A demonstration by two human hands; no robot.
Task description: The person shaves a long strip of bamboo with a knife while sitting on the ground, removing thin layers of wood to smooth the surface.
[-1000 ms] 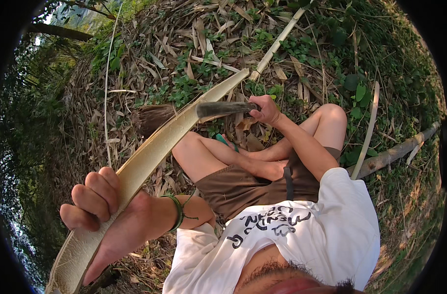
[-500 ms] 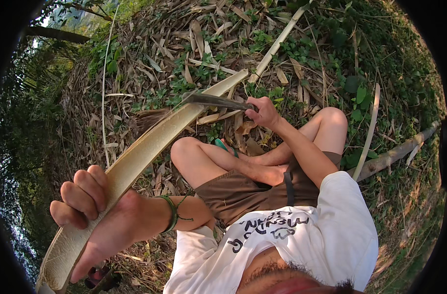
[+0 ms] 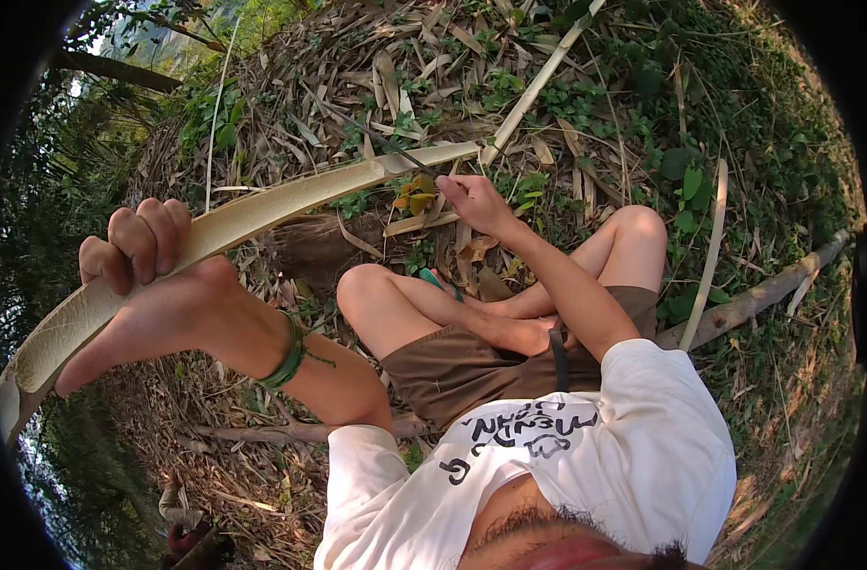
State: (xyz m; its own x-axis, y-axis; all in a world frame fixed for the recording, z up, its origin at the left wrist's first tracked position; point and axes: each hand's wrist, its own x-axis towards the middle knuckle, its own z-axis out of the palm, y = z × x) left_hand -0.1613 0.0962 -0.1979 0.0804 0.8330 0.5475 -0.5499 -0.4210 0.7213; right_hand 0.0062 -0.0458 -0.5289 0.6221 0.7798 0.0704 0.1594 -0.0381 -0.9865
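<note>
I sit cross-legged on leaf-littered ground. My left hand (image 3: 147, 261) is closed around the near end of a long pale split bamboo strip (image 3: 291, 201), which runs from the lower left up to the middle of the view. My right hand (image 3: 473, 201) is closed on the handle of a dark-bladed knife (image 3: 381, 141). The blade points up and to the left, its edge lying on the strip's far end.
A thin bamboo pole (image 3: 538, 81) lies on the ground beyond the strip. A thicker cut stem (image 3: 761, 294) lies at my right by a slim upright stick (image 3: 711, 249). Dry leaves, green weeds and a fallen branch (image 3: 263, 432) surround my legs.
The knife blade has swung from lying sideways across the strip to pointing up and left. My left hand has lifted the strip's near end higher.
</note>
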